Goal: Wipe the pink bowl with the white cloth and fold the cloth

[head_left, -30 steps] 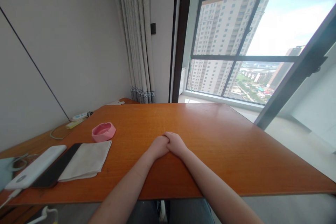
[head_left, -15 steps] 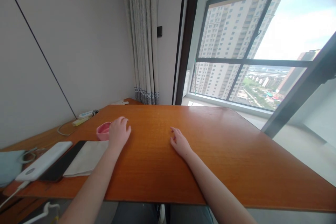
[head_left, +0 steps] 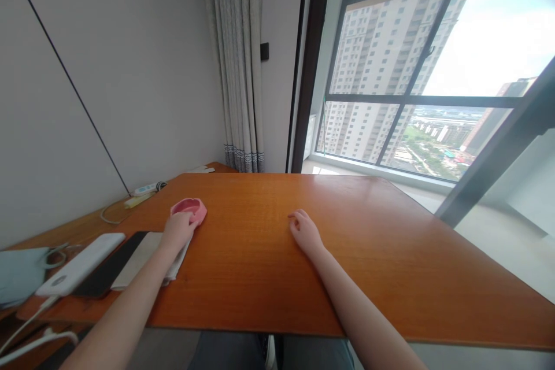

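Observation:
My left hand point(head_left: 178, 230) is at the near side of a pink, many-sided open dish point(head_left: 200, 212), with its fingers closed on the rim. Part of the dish is hidden behind the hand. Beneath my left wrist lies a folded pale cloth point(head_left: 137, 260), partly covered by the forearm. My right hand point(head_left: 307, 232) rests on the orange-brown wooden table point(head_left: 251, 266), well to the right of the dish. Its fingers are loosely bent, with a gap between thumb and forefinger, and nothing is in them.
Left of the cloth lie a black phone-like slab point(head_left: 110, 266) and a white power bank point(head_left: 80, 266) with a cable. A pale blue item point(head_left: 21, 277) sits at the far left. A power strip point(head_left: 145, 189) lies by the wall; a curtain point(head_left: 243, 69) hangs behind.
My left hand has moved left and nearer, from beside the dish onto its rim. The dish has shifted slightly right. My right hand's fingers have curled a little more.

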{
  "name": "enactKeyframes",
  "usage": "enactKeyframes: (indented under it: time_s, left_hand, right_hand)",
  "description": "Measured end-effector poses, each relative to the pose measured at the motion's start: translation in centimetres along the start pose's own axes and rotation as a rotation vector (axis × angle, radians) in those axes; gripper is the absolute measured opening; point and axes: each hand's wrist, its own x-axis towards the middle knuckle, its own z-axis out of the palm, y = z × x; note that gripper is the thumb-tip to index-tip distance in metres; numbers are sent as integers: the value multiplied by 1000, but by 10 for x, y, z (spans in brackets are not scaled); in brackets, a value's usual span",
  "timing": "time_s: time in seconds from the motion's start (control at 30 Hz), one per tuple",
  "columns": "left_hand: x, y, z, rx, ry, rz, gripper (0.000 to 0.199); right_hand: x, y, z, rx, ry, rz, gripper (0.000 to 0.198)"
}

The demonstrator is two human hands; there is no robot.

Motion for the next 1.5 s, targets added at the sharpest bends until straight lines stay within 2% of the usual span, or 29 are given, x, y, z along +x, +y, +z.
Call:
enactKeyframes:
  time_s: [0.07,0.13,0.23,0.3,0.37,0.5,0.77,1.0,1.1,1.17,1.27,1.3,1.37,1.43,1.5]
  left_hand:
    - [-11,31,1,2,22,147,22]
    - [-25,70,5,-84,-9,279,23]
    - [-47,130,16,-191,-67,470,20]
    - [-58,162,22,-245,-114,535,18]
    - [-65,184,26,-297,-147,557,17]
    - [-69,199,32,-354,-171,571,17]
    - [-73,198,44,-414,-171,601,15]
    - [-80,205,43,-367,-191,598,18]
    - [-79,187,31,-371,-142,628,42]
    - [-75,151,18,-347,-61,569,51]
    - [-67,66,-4,-178,138,159,43]
    - [-66,35,-11,-70,162,-2,44]
    - [-68,-20,-20,139,119,-269,51]
    - [-73,-60,-24,222,55,-365,52]
    - [-77,-83,-24,251,-30,-399,53]
  right_hand:
    - [2,3,0,56,87,36,23]
    - [4,4,0,141,127,74,24]
    - [3,1,1,323,78,110,30]
    - [1,-3,3,459,20,109,36]
    - [0,-6,4,539,-25,98,38]
    - [1,-6,2,499,-68,81,33]
    - [0,-2,3,275,-91,151,29]
    - [-1,-3,2,251,-110,159,29]
    - [-2,-4,1,277,-118,163,28]
    - [-2,-4,1,293,-114,158,27]
    - [-1,-2,2,261,-61,145,27]
    - [-1,-1,3,245,-39,146,28]
    - [0,1,4,225,-4,154,30]
    - [1,4,6,223,15,157,30]
    - [1,6,8,227,27,154,30]
